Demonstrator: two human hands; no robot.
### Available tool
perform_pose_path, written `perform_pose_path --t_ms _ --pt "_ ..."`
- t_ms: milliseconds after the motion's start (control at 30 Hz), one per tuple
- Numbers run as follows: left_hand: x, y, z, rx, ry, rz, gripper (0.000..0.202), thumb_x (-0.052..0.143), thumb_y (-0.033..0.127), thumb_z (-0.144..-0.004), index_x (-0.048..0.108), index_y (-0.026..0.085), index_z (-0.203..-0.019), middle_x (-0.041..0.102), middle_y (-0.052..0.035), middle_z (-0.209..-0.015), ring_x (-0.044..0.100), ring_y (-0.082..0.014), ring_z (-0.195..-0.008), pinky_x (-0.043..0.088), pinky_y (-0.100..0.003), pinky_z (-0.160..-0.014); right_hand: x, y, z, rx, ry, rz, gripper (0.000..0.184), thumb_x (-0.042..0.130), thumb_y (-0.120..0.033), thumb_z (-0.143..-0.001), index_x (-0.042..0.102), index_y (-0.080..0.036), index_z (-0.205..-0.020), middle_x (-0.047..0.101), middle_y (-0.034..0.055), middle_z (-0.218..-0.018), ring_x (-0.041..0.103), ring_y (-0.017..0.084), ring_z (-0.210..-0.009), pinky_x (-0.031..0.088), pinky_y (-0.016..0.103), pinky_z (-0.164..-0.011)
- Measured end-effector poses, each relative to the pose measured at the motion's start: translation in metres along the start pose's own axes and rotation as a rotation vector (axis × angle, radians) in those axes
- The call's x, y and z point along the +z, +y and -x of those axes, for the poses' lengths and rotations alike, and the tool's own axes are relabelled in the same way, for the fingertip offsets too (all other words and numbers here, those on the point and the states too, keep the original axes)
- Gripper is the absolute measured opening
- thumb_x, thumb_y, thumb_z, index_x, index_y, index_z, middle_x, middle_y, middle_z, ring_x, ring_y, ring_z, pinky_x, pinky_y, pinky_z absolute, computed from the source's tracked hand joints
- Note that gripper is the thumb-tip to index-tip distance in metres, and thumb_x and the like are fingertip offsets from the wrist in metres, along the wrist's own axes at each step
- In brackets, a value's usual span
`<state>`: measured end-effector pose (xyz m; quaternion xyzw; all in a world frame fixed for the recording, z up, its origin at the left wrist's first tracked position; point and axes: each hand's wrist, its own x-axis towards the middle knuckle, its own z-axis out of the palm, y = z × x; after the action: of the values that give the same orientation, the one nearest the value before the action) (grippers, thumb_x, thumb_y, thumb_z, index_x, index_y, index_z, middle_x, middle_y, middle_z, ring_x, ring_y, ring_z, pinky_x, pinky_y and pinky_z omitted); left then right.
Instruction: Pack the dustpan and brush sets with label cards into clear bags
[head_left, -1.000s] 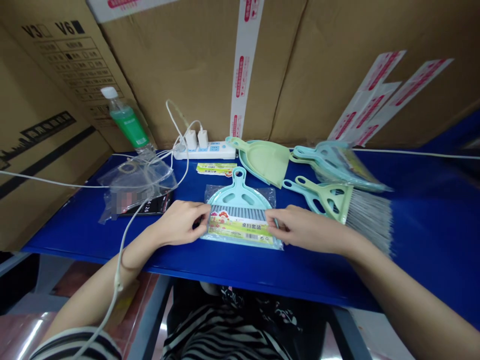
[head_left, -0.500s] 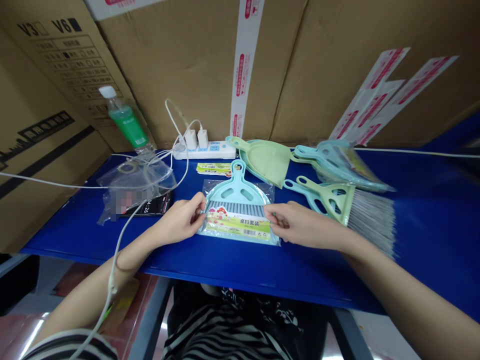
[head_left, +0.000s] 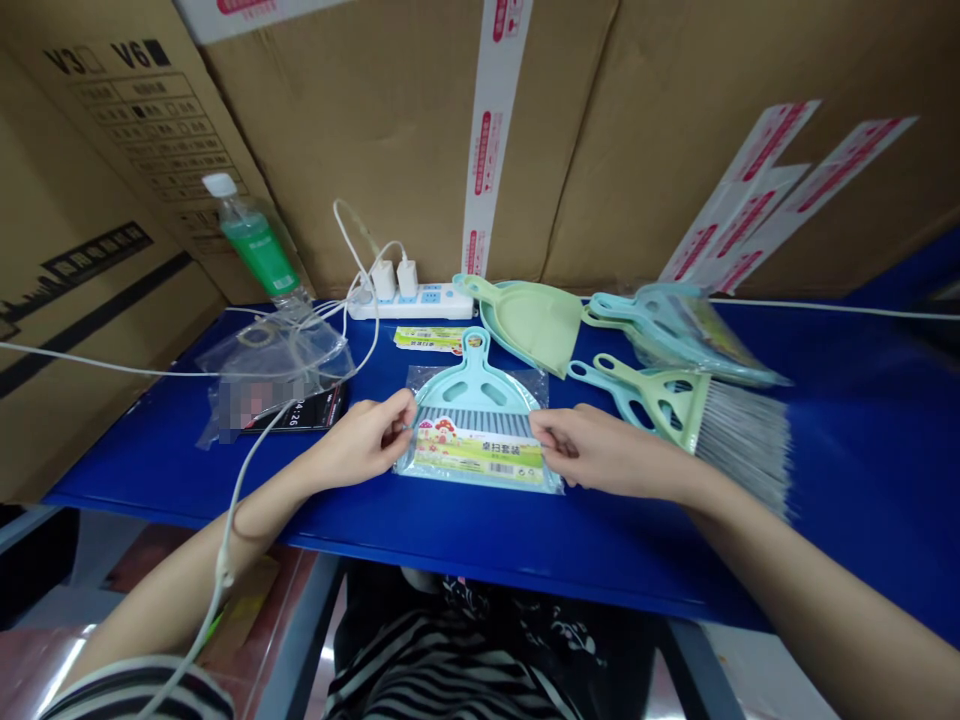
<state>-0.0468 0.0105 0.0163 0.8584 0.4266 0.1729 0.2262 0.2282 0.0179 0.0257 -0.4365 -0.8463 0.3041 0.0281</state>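
Insp. item: bagged dustpan set (head_left: 465, 430), flat on blue table (head_left: 480, 530), centre, handle to 12 o'clock. L. hand (head_left: 373, 438) at its 9 o'clock edge, fingers curled, thumb & index apparently pinching bag film; r. hand (head_left: 574, 445) at its 3 o'clock edge, likewise gripping film. Brush & printed card (head_left: 480, 455) are in w/ the pan; card covers lower bristles.

Progress, as judged: this unit looks packed, contents in; bag closure can't be confirmed. Second bagged set (head_left: 670, 315), 2 o'clock, also appears filled, card incl. Left unbagged: nested dustpans (head_left: 532, 325) at 1 o'clock, green over blue; loose brushes (head_left: 690, 405) betw. 2 & 3 o'clock, one green, one blue; spare card stock (head_left: 429, 340) at 11 o'clock, qty unclear; clear bag material (head_left: 259, 350) at 10 o'clock, partly over phone (head_left: 319, 410), no. of bags can't be told. Also noted: power strip (head_left: 412, 305), 11 o'clock, behind cards; bottle (head_left: 261, 250), 10 o'clock, farther back
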Motion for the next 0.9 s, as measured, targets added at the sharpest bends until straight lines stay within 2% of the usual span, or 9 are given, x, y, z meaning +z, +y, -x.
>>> perform_pose_path --t_ms 200,400,467,767,900 --pt "-0.0011 0.0021 -0.0004 0.008 0.014 -0.003 0.011 0.04 0.018 -0.085 0.034 0.022 -0.076 0.036 0.0102 -0.053 0.036 -0.0076 -0.044 0.026 -0.02 -0.048 -0.0011 0.0017 0.0009 -0.025 0.028 0.017 0.024 0.042 -0.009 -0.072 0.026 -0.024 -0.061 0.038 -0.0077 -0.045 0.036 0.009 -0.043 0.022 0.027 -0.05" --pt "-0.0002 -0.0007 -0.0009 0.003 -0.009 0.005 0.01 0.04 0.02 -0.085 0.035 0.022 -0.077 0.039 0.0101 -0.053 0.038 -0.008 -0.044 0.027 -0.02 -0.048 -0.0016 0.0003 -0.0009 0.094 -0.059 -0.078 0.026 0.042 -0.006 -0.075 0.027 -0.023 -0.061 0.039 -0.0078 -0.046 0.047 0.01 -0.047 0.025 0.024 -0.049" --pt "0.0001 -0.0015 -0.0009 0.003 -0.014 0.013 0.008 0.04 0.02 -0.085 0.036 0.022 -0.078 0.039 0.0103 -0.053 0.039 -0.0082 -0.044 0.028 -0.021 -0.048 -0.0017 -0.0001 -0.001 0.112 -0.066 -0.079 0.027 0.041 -0.006 -0.076 0.027 -0.023 -0.062 0.039 -0.0079 -0.046 0.047 0.01 -0.046 0.024 0.024 -0.048" --pt "0.0001 -0.0007 -0.0005 -0.012 -0.025 -0.002 0.002 0.04 0.02 -0.085 0.041 0.022 -0.086 0.041 0.0103 -0.052 0.042 -0.0094 -0.044 0.03 -0.021 -0.048 -0.0022 -0.0007 0.0003 0.062 -0.045 0.039 0.026 0.043 -0.009 -0.078 0.028 -0.023 -0.062 0.036 -0.007 -0.049 0.039 0.01 -0.047 0.022 0.026 -0.049" --pt "0.0005 -0.0018 -0.0005 -0.014 -0.034 -0.011 0.003 0.041 0.02 -0.085 0.042 0.021 -0.087 0.042 0.01 -0.053 0.042 -0.0096 -0.045 0.029 -0.021 -0.049 -0.0029 0.0003 0.0008 0.059 -0.061 -0.014 0.025 0.043 -0.011 -0.079 0.028 -0.023 -0.063 0.04 -0.0069 -0.048 0.045 0.011 -0.048 0.025 0.025 -0.05"
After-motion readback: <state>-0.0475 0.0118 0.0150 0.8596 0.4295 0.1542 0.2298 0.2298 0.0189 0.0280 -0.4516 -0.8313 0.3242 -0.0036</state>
